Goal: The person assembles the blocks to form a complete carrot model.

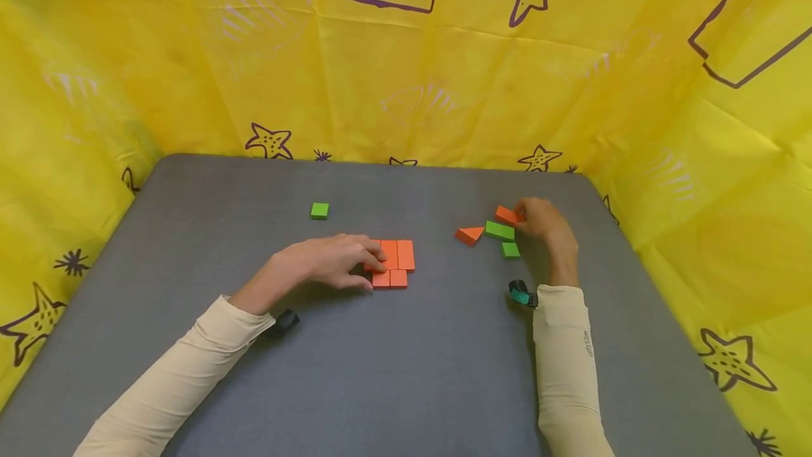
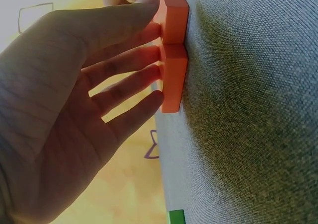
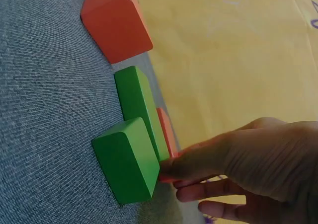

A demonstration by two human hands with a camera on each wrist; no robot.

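Observation:
Flat orange blocks (image 1: 406, 256) lie side by side in a compact group at mid-table. My left hand (image 1: 336, 259) rests its fingertips on the group's left part, fingers extended and spread in the left wrist view, covering some of it. On the right, my right hand (image 1: 547, 221) pinches the near end of an oblong orange block (image 1: 507, 215) between thumb and fingers. Just in front of that block are a long green block (image 1: 500, 230) and a smaller green block (image 3: 129, 159). An orange triangular block (image 1: 470, 235) sits to their left.
A lone green block (image 1: 320, 211) lies farther back, left of the orange group. The grey table (image 1: 393, 372) is bordered at the back and sides by a yellow patterned cloth (image 1: 355, 76). Dark wrist devices (image 1: 523, 293) hang by both cuffs.

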